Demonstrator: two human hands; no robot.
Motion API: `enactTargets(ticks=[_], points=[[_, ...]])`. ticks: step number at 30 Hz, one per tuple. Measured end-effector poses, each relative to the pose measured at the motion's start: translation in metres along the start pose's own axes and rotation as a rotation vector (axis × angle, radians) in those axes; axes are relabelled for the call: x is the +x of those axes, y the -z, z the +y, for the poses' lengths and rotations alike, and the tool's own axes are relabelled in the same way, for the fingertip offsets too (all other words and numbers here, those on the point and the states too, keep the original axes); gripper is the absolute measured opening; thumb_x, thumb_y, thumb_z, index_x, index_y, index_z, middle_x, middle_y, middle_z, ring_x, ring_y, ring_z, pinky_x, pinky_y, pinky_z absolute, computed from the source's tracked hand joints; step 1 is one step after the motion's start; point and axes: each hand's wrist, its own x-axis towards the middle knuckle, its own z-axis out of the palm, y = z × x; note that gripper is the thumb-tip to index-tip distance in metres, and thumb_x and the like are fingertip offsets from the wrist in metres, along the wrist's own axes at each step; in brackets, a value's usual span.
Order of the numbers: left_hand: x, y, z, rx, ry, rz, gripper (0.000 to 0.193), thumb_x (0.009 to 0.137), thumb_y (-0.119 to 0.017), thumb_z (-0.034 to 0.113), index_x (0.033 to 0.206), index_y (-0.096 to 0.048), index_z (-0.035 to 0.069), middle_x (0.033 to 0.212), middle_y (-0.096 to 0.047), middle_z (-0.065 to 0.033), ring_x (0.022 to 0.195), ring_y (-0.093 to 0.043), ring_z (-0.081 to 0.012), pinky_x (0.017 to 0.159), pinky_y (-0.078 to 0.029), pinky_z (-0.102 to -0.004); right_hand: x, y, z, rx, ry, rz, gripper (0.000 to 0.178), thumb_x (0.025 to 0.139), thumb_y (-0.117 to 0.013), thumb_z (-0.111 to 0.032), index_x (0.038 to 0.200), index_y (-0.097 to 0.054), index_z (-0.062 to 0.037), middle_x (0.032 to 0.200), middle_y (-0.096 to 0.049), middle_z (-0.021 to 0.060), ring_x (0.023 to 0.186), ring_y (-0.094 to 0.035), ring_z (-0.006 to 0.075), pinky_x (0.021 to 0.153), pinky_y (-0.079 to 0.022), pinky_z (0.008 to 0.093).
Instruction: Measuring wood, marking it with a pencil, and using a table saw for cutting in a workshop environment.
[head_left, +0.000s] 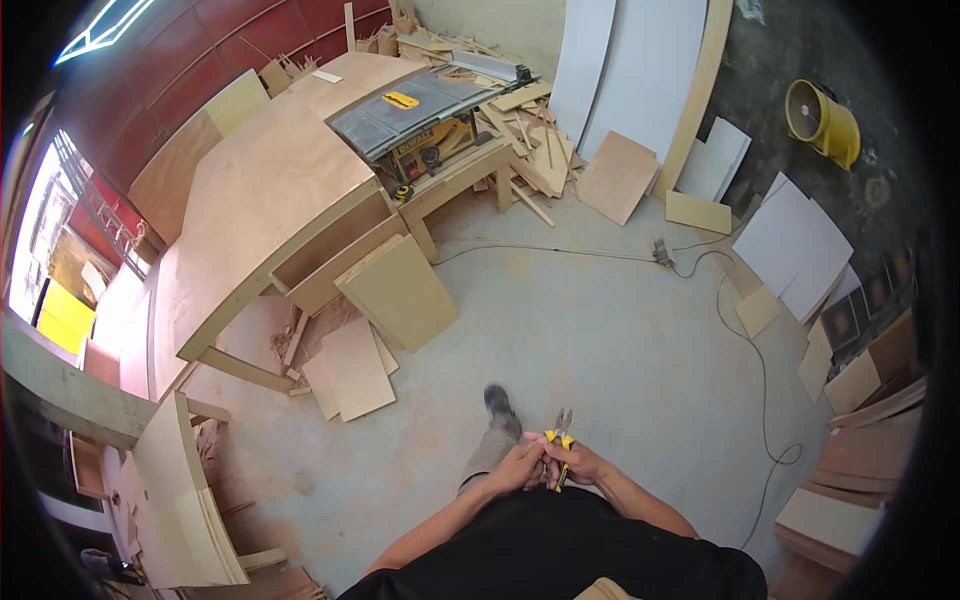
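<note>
In front of my body, at the bottom middle, my two hands meet. My right hand (580, 464) is closed around a pair of pliers (565, 422) with yellow and black handles, its metal jaws pointing away from me. My left hand (518, 468) touches the right one, its fingers curled together beside the handles. Whatever those left fingers hold, if anything, is too small or hidden to make out. One dark shoe (498, 400) shows on the floor just ahead of my hands.
A table saw (430, 140) stands beside a long plywood worktable (270, 170). Plywood panels (400, 292) lean against it. Wood offcuts pile up behind. A cable (765, 400) runs along the floor at right, near stacked boards (830, 520). A yellow blower fan (822, 125) sits far right.
</note>
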Motion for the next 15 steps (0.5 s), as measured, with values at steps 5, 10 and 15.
enactTargets(ticks=[5,10,15], points=[[0.125,0.105,0.097,-0.049,0.118,-0.129,0.045,0.105,-0.032,0.044,0.082,-0.050,0.009,0.051,-0.042,0.0011,0.040,-0.038,-0.0093,0.039,-0.031,-0.0262,0.126,0.074,-0.124,-0.223,-0.008,-0.067,0.069,0.101,-0.047,-0.045,0.151,-0.026,-0.0014,0.083,-0.053,0.0034,0.064,-0.062,0.0116,0.063,-0.053,0.0266],[0.230,0.198,0.253,0.244,-0.212,-0.120,0.048,0.104,-0.037,0.044,0.091,-0.061,0.005,0.067,-0.058,-0.0034,0.059,-0.057,-0.0124,0.054,-0.044,-0.0262,0.263,0.145,-0.272,-0.377,-0.027,-0.102,0.068,0.101,-0.044,-0.047,0.150,-0.028,-0.0028,0.081,-0.058,0.0028,0.063,-0.062,0.0113,0.060,-0.050,0.0254],[0.328,0.332,0.369,0.684,-0.311,0.218,0.048,0.097,-0.052,0.046,0.115,-0.063,0.002,0.091,-0.069,-0.0125,0.082,-0.067,-0.0219,0.075,-0.052,-0.0358,0.364,0.229,-0.391,-0.382,0.043,0.187,0.060,0.100,-0.050,-0.042,0.147,-0.037,-0.0067,0.091,-0.062,0.0043,0.068,-0.060,0.0112,0.060,-0.051,0.0257]])
